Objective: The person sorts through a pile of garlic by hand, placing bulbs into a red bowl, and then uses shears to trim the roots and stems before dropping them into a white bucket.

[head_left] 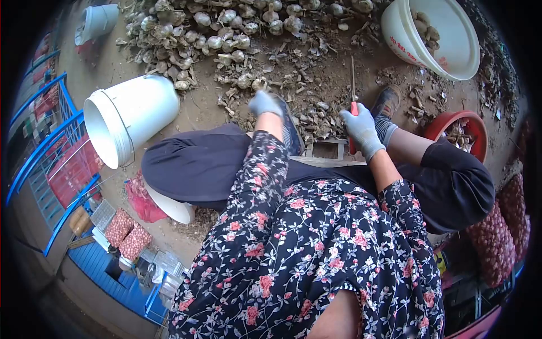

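My left hand (pixel 264 104), in a pale glove, reaches forward to the near edge of the garlic pile (pixel 226 34). A garlic bulb (pixel 259 84) lies just beyond its fingertips; motion blur hides whether they touch or grip it. My right hand (pixel 363 133), gloved too, is closed around the red handle of a tool (pixel 353 79) with a long thin metal blade pointing forward. Between and ahead of my hands, cut stalks and loose skins (pixel 324 116) cover the ground. Below them is a small wooden frame (pixel 340 148) between my legs.
A large white tub (pixel 395 37) with some bulbs stands front right, a red basin (pixel 481 133) of trimmings right. A white bucket (pixel 144 104) lies on its side at left, with another bucket (pixel 107 21) beyond. Filled net bags (pixel 491 248) are at lower right.
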`<act>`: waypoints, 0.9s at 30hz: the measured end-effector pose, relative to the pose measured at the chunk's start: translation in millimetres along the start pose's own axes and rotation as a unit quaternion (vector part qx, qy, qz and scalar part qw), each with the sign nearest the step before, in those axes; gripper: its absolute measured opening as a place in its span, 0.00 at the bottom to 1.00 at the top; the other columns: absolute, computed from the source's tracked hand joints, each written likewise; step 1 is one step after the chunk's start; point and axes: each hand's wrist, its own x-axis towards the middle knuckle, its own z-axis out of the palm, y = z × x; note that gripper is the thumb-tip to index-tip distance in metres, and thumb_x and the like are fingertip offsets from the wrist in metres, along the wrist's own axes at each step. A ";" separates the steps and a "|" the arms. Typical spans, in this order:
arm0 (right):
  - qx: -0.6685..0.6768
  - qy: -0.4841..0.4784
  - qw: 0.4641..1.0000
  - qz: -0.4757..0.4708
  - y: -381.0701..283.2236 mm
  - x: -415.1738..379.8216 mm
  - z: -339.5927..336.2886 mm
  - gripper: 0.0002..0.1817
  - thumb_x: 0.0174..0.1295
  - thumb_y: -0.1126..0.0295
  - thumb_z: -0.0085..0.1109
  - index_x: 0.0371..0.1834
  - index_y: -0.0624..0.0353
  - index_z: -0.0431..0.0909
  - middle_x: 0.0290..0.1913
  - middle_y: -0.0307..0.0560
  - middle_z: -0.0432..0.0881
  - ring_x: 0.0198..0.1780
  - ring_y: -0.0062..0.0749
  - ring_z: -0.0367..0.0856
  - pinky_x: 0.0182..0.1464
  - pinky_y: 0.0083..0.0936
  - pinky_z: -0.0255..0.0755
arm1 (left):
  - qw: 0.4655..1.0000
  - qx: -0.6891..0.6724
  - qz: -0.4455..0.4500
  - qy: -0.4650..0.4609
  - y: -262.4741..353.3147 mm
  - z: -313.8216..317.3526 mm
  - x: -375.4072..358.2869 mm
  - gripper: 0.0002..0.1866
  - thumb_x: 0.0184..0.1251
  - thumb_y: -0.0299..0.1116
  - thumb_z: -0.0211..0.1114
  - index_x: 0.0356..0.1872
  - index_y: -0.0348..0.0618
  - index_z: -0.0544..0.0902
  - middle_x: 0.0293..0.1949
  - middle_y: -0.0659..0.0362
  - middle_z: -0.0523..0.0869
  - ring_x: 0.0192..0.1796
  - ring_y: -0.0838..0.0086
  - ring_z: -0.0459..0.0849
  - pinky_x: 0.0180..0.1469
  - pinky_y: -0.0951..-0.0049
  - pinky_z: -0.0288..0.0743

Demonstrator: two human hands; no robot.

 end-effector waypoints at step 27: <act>-0.214 -0.005 0.961 -0.174 -33.8 -21.0 4.1 0.21 0.59 0.55 0.54 0.44 0.62 0.68 0.39 0.64 0.81 0.44 0.57 0.81 0.47 0.45 0.73 | 0.621 0.603 0.443 -0.233 42.9 23.8 -106.0 0.27 0.47 0.51 0.71 0.41 0.40 0.79 0.39 0.46 0.86 0.43 0.52 0.84 0.46 0.59 0.76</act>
